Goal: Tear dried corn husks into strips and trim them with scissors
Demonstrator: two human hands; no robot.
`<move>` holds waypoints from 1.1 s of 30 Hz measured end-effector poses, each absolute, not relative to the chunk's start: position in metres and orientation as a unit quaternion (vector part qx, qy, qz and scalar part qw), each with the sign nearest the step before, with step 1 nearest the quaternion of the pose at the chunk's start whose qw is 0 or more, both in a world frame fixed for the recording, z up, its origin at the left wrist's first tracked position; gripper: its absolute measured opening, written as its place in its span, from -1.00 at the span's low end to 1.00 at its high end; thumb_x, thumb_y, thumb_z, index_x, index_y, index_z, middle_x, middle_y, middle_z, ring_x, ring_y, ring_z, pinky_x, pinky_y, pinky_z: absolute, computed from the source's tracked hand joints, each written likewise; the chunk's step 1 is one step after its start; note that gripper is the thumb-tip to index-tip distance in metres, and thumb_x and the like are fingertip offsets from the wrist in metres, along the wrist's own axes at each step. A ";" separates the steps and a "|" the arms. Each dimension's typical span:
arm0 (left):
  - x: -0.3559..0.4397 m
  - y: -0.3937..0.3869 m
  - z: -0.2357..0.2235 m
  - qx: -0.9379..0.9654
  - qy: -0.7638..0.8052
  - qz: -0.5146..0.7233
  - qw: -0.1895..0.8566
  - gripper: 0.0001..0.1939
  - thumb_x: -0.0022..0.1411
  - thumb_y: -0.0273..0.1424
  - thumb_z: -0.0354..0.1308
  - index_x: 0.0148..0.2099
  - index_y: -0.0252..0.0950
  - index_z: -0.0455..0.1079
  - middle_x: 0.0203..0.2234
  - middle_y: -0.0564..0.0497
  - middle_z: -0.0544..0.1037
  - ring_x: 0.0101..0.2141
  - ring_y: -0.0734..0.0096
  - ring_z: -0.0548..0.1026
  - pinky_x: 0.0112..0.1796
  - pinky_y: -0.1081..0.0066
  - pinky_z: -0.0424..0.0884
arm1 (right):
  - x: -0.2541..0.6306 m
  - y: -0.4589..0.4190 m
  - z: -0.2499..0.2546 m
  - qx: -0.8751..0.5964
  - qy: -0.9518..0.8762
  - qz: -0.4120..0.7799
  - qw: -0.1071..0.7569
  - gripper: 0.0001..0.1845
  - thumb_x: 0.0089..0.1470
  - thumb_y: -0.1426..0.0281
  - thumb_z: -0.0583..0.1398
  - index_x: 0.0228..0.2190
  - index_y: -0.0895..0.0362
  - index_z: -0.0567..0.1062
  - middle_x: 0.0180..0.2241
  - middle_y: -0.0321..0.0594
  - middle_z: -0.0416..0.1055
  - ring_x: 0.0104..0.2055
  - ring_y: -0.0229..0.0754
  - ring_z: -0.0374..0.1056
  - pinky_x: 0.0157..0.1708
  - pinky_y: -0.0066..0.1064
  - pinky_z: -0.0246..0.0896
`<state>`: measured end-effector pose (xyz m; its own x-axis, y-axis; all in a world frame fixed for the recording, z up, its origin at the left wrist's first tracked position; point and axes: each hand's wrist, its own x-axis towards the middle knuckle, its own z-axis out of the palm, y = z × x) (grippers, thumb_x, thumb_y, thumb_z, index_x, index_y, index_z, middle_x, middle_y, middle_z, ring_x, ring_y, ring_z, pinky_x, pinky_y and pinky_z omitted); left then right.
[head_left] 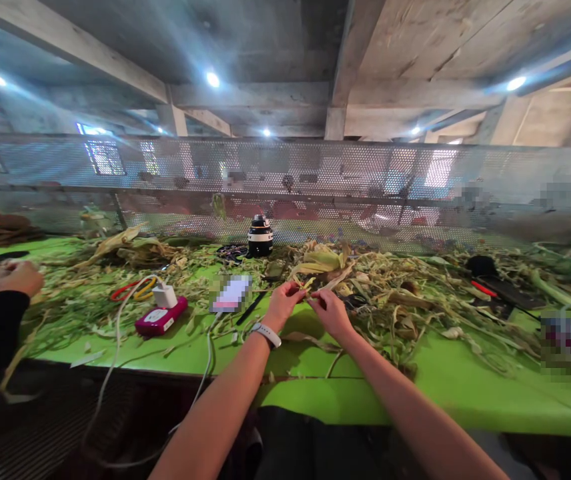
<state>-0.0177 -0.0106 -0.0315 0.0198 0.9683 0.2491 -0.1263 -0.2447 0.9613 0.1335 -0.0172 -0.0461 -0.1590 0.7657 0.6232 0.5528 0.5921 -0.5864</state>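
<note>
The thin leaf strip [309, 283] is in front of you, over the green table [445, 387], between your two hands. Your left hand [285, 303] seems to pinch it with the fingertips; your right hand [331, 312] has its fingers bent close beside it, but I cannot tell if they grip. If you pull too strongly, the strip could tear, because it looks narrow and dry. Around lies the heap of leaves [380, 275], where a dropped piece could be lost. Farther left, the white cable [209, 343] of the phone [232, 293] passes near your left forearm [233, 393], which could catch it.
</note>
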 end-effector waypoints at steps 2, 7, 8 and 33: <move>-0.019 -0.009 -0.032 0.558 0.402 0.571 0.448 -0.79 -0.08 -0.38 0.31 -0.35 -0.36 0.45 -0.49 0.01 0.53 -0.44 0.42 0.44 -0.33 0.42 0.36 | 0.135 -0.019 -0.045 -0.441 -0.774 0.042 0.453 -0.82 0.13 0.36 0.11 -0.46 0.12 0.46 -0.44 -0.18 0.42 -0.38 -0.17 0.33 -0.35 -0.39 0.22; -0.018 -0.008 -0.033 0.639 0.415 0.502 0.410 -0.85 -0.01 -0.34 0.26 -0.41 -0.34 0.44 -0.56 0.04 0.50 -0.50 0.44 0.40 -0.42 0.45 0.32 | 0.138 -0.020 -0.039 -0.464 -0.781 -0.099 0.406 -0.68 0.25 0.35 0.01 -0.46 0.09 0.47 -0.36 -0.12 0.42 -0.27 -0.12 0.31 -0.26 -0.35 0.18; -0.018 -0.008 -0.033 0.651 0.411 0.484 0.416 -0.85 0.00 -0.34 0.25 -0.39 -0.33 0.44 -0.55 0.03 0.51 -0.49 0.44 0.40 -0.42 0.45 0.32 | 0.139 -0.020 -0.038 -0.468 -0.777 -0.112 0.407 -0.68 0.25 0.35 0.01 -0.45 0.10 0.47 -0.34 -0.11 0.42 -0.25 -0.12 0.31 -0.24 -0.35 0.17; -0.016 -0.014 -0.030 0.627 0.366 0.478 0.493 -0.69 -0.07 -0.29 0.35 -0.26 -0.33 0.48 -0.38 -0.02 0.56 -0.39 0.42 0.46 -0.31 0.42 0.37 | 0.136 -0.004 -0.051 -0.487 -0.638 0.278 0.528 -0.67 -0.06 0.06 0.11 -0.52 0.08 0.34 -0.56 -0.25 0.40 -0.50 -0.18 0.30 -0.49 -0.40 0.15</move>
